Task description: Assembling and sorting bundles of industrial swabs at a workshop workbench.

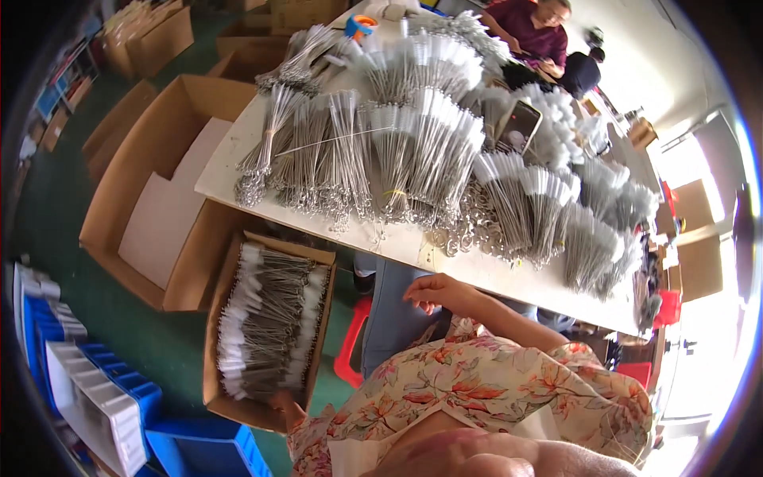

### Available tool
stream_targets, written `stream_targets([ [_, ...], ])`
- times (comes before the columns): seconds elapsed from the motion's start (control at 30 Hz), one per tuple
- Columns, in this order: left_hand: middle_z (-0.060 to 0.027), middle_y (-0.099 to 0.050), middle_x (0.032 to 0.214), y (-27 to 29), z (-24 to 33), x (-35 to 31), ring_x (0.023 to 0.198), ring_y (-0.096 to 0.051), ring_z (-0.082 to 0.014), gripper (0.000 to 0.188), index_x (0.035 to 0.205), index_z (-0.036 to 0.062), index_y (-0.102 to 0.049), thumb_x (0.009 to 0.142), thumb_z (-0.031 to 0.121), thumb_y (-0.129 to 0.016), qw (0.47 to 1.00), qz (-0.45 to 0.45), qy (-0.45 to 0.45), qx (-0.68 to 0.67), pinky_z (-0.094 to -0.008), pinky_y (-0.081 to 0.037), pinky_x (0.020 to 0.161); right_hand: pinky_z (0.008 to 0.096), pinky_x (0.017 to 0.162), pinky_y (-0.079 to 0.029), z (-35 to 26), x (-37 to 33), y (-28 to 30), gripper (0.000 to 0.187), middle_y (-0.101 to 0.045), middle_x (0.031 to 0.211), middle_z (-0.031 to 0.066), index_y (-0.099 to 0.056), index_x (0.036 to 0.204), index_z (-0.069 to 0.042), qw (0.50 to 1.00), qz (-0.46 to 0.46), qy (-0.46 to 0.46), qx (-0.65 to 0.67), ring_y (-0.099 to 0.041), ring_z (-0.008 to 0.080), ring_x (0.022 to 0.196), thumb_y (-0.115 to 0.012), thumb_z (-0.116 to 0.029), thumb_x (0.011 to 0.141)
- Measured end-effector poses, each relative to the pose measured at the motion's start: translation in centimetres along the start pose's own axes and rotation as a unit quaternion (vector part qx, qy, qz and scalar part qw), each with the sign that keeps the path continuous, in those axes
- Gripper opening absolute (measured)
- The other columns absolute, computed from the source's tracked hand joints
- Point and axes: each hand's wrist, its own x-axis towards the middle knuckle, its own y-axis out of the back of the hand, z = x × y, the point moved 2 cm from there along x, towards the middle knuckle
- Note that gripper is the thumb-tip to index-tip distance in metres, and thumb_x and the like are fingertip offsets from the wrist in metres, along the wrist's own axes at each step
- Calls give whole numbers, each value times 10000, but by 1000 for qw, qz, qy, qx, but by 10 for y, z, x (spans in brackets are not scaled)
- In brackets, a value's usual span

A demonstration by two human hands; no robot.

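My left hand (289,410) is at the near right corner of a cardboard box (210,374), touching or just over its rim; its fingers are too small and blurred to read. Inside that box lie many thin wire-handled brushes (270,326) with white bristle heads, stacked in rows. Over my lap hangs my right hand (433,294), fingers loosely bent and slightly apart, with nothing seen in them. It is just off the near edge of the white table (397,246). Bundles of the same brushes (395,159) cover the tabletop, their looped wire ends mostly toward me.
A larger open carton (115,199) stands left of the table. Blue and white plastic bins (203,449) are at lower left. A red stool (354,342) is beside my legs. On the table are a phone (520,126) and a tape roll (362,27). Another person (532,32) sits beyond.
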Motion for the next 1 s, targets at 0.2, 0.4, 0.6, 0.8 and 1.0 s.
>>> stream_targets([
  [0.2,-127,-625,762,50,-11,26,684,-595,-305,317,872,46,-634,792,337,-536,992,-37,33,-117,-442,-450,541,216,630,-451,-6,-16,5,218,-584,800,-7,-621,1000,-53,998,28,-20,-54,-507,69,676,-543,-205,865],
  [0.4,-136,-620,735,97,-92,-59,653,-592,-319,358,874,29,-620,803,370,-540,974,-63,73,-207,-438,-453,548,236,645,-450,-22,-43,39,233,-580,820,18,-614,983,-23,996,-42,47,-59,-516,93,717,-546,-210,862],
  [0.6,-237,-595,931,277,-101,102,812,-592,-365,353,1031,-17,-580,821,262,-527,998,-3,16,-64,-459,-461,693,218,613,-434,-57,-90,113,166,-600,784,38,-607,930,20,980,61,185,31,-536,89,694,-613,-91,806],
  [0.8,-97,-599,1078,657,141,201,919,-584,-171,262,1118,36,-556,906,178,-498,779,323,-240,-481,-281,-458,794,199,609,-411,-81,-153,193,163,-589,766,20,-617,918,10,957,168,237,-11,-509,75,673,-616,-113,811],
  [1.0,-96,-609,929,699,374,312,843,-588,-149,331,1035,-13,-566,827,241,-610,787,-63,-308,-531,-265,-488,725,208,649,-448,-98,-186,260,167,-617,786,3,-635,939,-27,919,290,219,-153,-523,41,704,-588,-147,833],
])
